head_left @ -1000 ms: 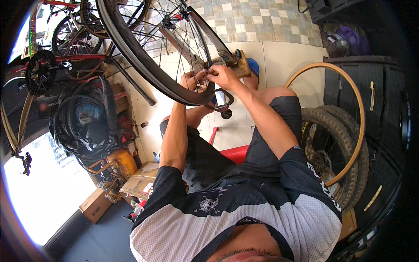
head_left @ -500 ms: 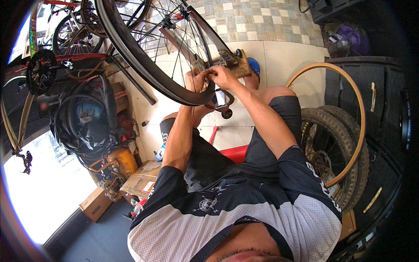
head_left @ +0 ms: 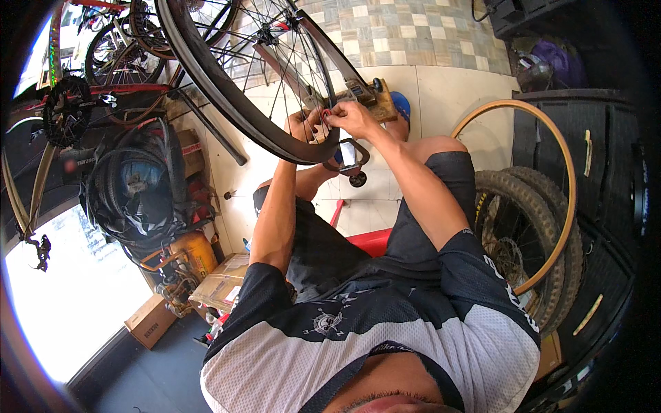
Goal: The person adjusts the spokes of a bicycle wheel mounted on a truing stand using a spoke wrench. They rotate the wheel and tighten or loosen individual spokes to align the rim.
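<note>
A black deep-rimmed bicycle wheel [head_left: 227, 113] stands upright between the metal arms of a truing stand [head_left: 284, 67], which has a wooden base [head_left: 383, 104]. My right hand [head_left: 354, 120] is at the lower rim, its thumb and fingers pinched on a small red spoke wrench [head_left: 326, 114] beside the spokes. On the other side of the spokes, my left hand [head_left: 300, 125] has its fingers curled close to the wrench; the rim and spokes partly hide what they grip. A caliper-like bracket [head_left: 353, 157] with a round black knob [head_left: 358, 179] sits just below the rim.
A tan hoop [head_left: 569, 165] and knobby-tyred wheels [head_left: 513, 220] lean at my right beside black cases [head_left: 585, 151]. To my left are bagged tyres [head_left: 134, 179], a yellow compressor [head_left: 195, 256], cardboard boxes [head_left: 224, 281] and bicycle parts. A red seat [head_left: 372, 242] shows between my legs.
The red spoke wrench now shows between my fingertips. My left hand and forearm have shifted slightly left; my right hand stays nearly in place. The wheel remains in the stand.
</note>
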Available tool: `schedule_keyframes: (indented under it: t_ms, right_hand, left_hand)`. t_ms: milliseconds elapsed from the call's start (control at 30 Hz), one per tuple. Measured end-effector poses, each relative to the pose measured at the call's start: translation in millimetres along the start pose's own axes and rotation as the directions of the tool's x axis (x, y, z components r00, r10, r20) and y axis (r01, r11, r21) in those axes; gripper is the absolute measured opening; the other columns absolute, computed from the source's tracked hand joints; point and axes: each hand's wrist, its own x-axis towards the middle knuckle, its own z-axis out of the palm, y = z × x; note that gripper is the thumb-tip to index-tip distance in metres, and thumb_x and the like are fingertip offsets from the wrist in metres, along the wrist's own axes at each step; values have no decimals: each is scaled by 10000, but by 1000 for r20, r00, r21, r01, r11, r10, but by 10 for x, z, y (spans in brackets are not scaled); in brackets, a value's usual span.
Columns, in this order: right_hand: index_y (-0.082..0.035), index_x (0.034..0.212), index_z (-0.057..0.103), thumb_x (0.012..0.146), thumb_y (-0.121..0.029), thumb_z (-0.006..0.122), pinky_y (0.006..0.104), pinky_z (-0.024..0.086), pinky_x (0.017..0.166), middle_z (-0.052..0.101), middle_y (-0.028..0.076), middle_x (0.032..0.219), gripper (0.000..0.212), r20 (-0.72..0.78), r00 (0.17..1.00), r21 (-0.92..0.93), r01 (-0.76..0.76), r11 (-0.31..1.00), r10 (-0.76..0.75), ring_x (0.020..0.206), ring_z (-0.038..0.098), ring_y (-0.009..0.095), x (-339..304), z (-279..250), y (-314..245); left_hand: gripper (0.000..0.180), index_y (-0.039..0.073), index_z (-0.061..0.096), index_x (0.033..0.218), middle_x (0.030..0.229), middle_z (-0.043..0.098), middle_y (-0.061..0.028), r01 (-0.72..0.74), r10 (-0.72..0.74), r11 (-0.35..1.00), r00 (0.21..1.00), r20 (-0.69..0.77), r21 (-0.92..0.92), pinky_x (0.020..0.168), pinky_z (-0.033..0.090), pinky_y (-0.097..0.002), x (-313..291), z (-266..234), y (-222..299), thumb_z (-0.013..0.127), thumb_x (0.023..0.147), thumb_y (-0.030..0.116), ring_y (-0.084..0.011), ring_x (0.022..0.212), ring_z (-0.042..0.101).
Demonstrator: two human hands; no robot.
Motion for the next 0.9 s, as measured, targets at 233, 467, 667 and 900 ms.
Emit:
schedule_keyframes:
  t_ms: [233, 467, 667, 900]
  right_hand:
    - [8, 966, 724, 845, -232, 732, 349, 544, 735, 750, 160, 874, 269, 8, 993, 48, 115, 992, -115, 809, 727, 229, 10, 5, 21]
    - [25, 1061, 697, 906, -138, 689, 320, 544, 791, 756, 148, 963, 225, 22, 999, -42, 49, 998, -48, 884, 723, 199, -43, -16, -28]
    - [-13, 1043, 723, 878, -248, 669, 408, 539, 754, 739, 196, 928, 293, -67, 993, -118, 90, 989, -98, 865, 719, 337, 19, 78, 12]
    - [-6, 1038, 696, 882, -234, 701, 395, 529, 768, 739, 151, 937, 277, -188, 981, -188, 5, 982, -41, 867, 709, 280, 9, 65, -30]
  left_hand:
    - [496, -3, 676, 770, 624, 591, -22, 14, -11, 999, 998, 62, -39, 509, 392, -280, -20, -3, 2, 684, 943, 461, -90, 560, 511]
    - [403, -25, 633, 763, 667, 559, -29, -264, 268, 960, 963, 31, -96, 522, 393, -293, -28, 166, -106, 665, 964, 322, -105, 599, 518]
    - [405, -68, 631, 704, 586, 568, -87, -462, 489, 861, 867, -97, 212, 502, 401, -319, 35, 245, -157, 713, 923, 263, -128, 535, 512]
    - [417, -28, 693, 830, 655, 629, -53, -75, 76, 997, 979, -188, 12, 489, 407, -301, -121, 62, 205, 721, 926, 376, -110, 554, 536]
